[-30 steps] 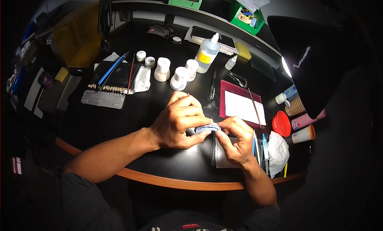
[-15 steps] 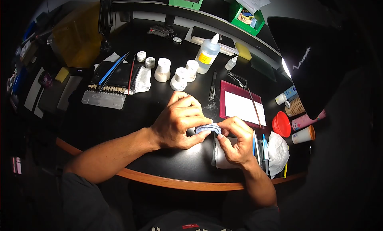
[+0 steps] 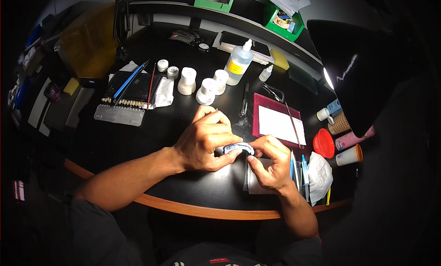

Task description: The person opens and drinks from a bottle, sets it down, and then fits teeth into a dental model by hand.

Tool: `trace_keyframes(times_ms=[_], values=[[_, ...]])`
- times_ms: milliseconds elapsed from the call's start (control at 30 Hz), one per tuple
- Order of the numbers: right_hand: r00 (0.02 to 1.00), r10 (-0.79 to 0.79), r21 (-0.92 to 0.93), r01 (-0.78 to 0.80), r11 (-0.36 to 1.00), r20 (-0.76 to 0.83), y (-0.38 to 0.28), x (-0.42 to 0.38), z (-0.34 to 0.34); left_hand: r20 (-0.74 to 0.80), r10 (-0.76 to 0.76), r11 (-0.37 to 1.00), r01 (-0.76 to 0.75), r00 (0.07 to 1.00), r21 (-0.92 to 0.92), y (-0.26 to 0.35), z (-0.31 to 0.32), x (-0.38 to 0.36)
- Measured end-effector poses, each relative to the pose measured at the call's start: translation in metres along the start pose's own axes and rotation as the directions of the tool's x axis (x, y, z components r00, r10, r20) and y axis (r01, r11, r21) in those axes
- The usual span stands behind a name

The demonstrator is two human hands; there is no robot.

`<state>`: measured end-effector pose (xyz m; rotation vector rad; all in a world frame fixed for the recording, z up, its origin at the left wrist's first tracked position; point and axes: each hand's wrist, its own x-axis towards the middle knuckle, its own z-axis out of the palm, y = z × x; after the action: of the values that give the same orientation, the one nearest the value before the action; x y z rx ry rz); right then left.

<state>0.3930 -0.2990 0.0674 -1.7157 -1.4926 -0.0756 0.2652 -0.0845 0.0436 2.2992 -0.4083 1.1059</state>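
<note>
A curved, pale blue-grey dental model (image 3: 240, 148) is held up between my two hands over the near part of the black table. My left hand (image 3: 207, 139) pinches its left end between thumb and fingers, the other fingers curled. A tiny light tip (image 3: 216, 110) shows at those curled fingers, too small to name. At the other end, my right hand (image 3: 271, 161) has its thumb and fingertips closed on the model. My fingertips hide parts of both ends. Below the right hand lies a whitish pad (image 3: 261, 176).
White-capped jars (image 3: 206, 92) and a large dropper bottle (image 3: 239, 63) stand beyond my hands. A magenta-framed tray (image 3: 275, 121) with a brush (image 3: 295, 123) lies to the right, near a red bowl (image 3: 324, 143) and crumpled tissue (image 3: 319, 174). A tooth shade guide (image 3: 119, 113) is left. A black lamp (image 3: 353, 73) overhangs the right.
The dental model has tilted in my fingers, so more of its ridged upper face shows. Both hands have shifted very slightly left and keep their hold.
</note>
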Motion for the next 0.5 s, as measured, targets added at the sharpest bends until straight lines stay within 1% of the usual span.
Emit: trace_keyframes(times_ms=[267,500], values=[[1.000,-0.003,-0.008,0.003,1.000,-0.003,0.0001,0.0004,0.0010,0.011,-0.008,1.000,0.008,1.000,-0.003,0.0012,-0.0009,0.0002],[1.000,0.019,-0.024,-0.019,1.000,-0.016,-0.0011,0.0002,0.0032,-0.014,0.019,1.000,-0.019,1.000,0.000,0.0014,-0.0012,0.0013]])
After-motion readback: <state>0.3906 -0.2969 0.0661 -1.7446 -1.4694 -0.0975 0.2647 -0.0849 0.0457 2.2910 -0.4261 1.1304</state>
